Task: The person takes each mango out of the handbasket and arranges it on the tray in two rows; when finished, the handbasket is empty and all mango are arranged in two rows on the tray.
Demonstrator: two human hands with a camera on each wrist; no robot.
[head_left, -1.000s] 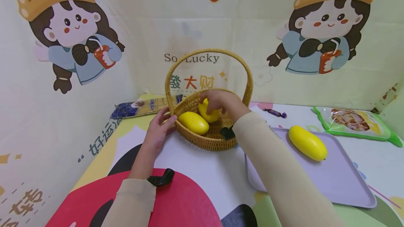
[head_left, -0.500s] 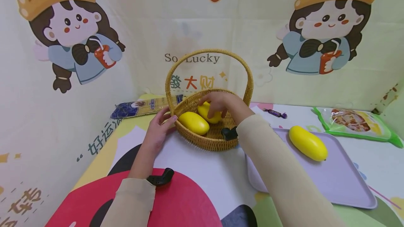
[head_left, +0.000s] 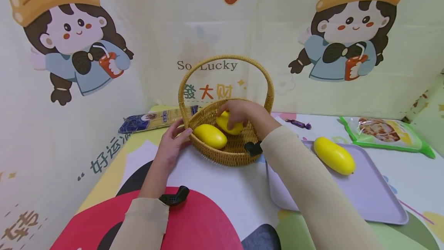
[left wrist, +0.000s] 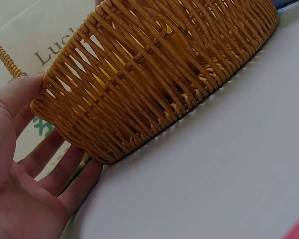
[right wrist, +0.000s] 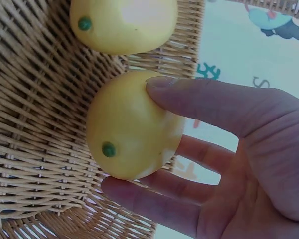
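In the head view, a wicker basket [head_left: 239, 159] with a tall hooped handle stands on the table. My left hand [head_left: 170, 145] grips its left side, thumb at the rim and fingers along the outer wall, as the left wrist view shows with the hand [left wrist: 20, 164] against the weave [left wrist: 154, 74]. Inside the basket, my right hand [head_left: 243, 113] holds a yellow mango [head_left: 233, 127]. In the right wrist view, the thumb presses on top of this mango [right wrist: 132, 124] and the fingers curl beneath it. A second mango [head_left: 210, 136] lies beside it, on the basket's left.
Right of the basket, a lilac tray [head_left: 374, 196] bears another yellow mango [head_left: 334, 156]. A purple-wrapped candy [head_left: 298, 124] and a green-edged food packet [head_left: 385, 134] lie behind the tray. A blue and gold packet [head_left: 156, 119] lies behind the left hand, near the printed backdrop.
The mango under my right hand has turned slightly within the basket, the hand staying over it. My left hand keeps its place on the basket. The head view has swung a little to the right.
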